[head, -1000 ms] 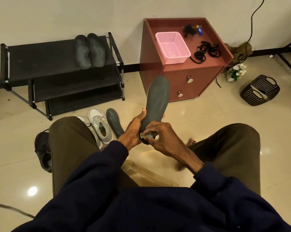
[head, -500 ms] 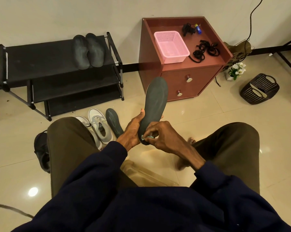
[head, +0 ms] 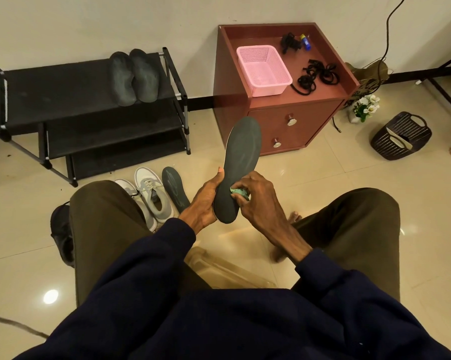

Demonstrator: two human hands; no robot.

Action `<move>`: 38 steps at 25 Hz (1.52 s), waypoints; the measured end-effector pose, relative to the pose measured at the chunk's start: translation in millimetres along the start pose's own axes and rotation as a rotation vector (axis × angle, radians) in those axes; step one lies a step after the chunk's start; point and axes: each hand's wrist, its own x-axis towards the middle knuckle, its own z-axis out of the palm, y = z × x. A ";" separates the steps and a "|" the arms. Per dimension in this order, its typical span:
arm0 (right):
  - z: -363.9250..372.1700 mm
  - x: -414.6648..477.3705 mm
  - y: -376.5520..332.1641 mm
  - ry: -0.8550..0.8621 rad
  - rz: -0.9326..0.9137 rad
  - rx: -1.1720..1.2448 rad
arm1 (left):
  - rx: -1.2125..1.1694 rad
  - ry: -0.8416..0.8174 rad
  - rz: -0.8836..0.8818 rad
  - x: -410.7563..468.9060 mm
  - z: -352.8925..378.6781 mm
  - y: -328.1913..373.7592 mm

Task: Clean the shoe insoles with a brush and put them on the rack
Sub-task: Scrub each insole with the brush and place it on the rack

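Note:
My left hand (head: 205, 197) grips the heel end of a dark grey insole (head: 241, 157), held upright between my knees with its toe pointing away. My right hand (head: 257, 201) presses a small green brush (head: 238, 192) against the insole's lower part; most of the brush is hidden under my fingers. A second dark insole (head: 173, 188) lies on the floor beside the grey sneakers. Two more dark insoles (head: 133, 76) rest side by side on the top shelf of the black shoe rack (head: 50, 97) at the far left.
A pair of grey sneakers (head: 149, 198) sits left of my hands, a black shoe (head: 60, 229) beside my left knee. A red cabinet (head: 292, 126) carries a pink basket (head: 263, 71) and black laces (head: 315, 75). A dark basket (head: 401, 136) lies at right. A clear tray (head: 219, 268) sits under my hands.
My right hand has slid a little up the insole with the brush, which now shows more green. The insole stays upright in my left hand.

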 end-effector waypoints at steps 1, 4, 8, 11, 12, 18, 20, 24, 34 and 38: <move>-0.6 -0.5 -3.1 -0.033 -0.011 0.029 | -0.010 0.000 0.002 -0.5 -0.4 0.5; -6.9 -6.2 -13.4 -0.318 -0.051 0.200 | -0.056 -0.052 -0.021 0.3 -5.1 -0.1; -12.3 1.9 2.4 -0.271 -0.080 0.087 | -0.018 -0.069 -0.006 -4.3 0.1 1.4; -14.2 13.3 22.5 -0.002 -0.029 -0.097 | 0.069 -0.061 0.014 -5.9 7.8 -2.9; -14.7 15.0 26.4 0.057 -0.003 -0.138 | 0.081 -0.075 0.004 -6.3 9.0 -3.9; -19.9 7.1 12.5 -0.146 0.010 0.146 | 0.136 -0.068 0.016 -7.0 3.5 -3.3; -16.5 0.9 2.2 -0.412 -0.009 0.202 | 0.135 -0.049 0.011 -5.7 0.2 -4.4; -13.9 11.9 12.2 -0.139 -0.015 0.127 | 0.073 -0.063 -0.020 -6.4 2.8 -1.1; -7.4 1.0 -11.7 -0.229 -0.085 0.283 | 0.067 -0.066 -0.060 -8.7 0.9 -2.0; -18.3 5.1 -12.1 -0.480 -0.076 0.254 | 0.038 -0.077 -0.062 -9.3 1.3 -1.5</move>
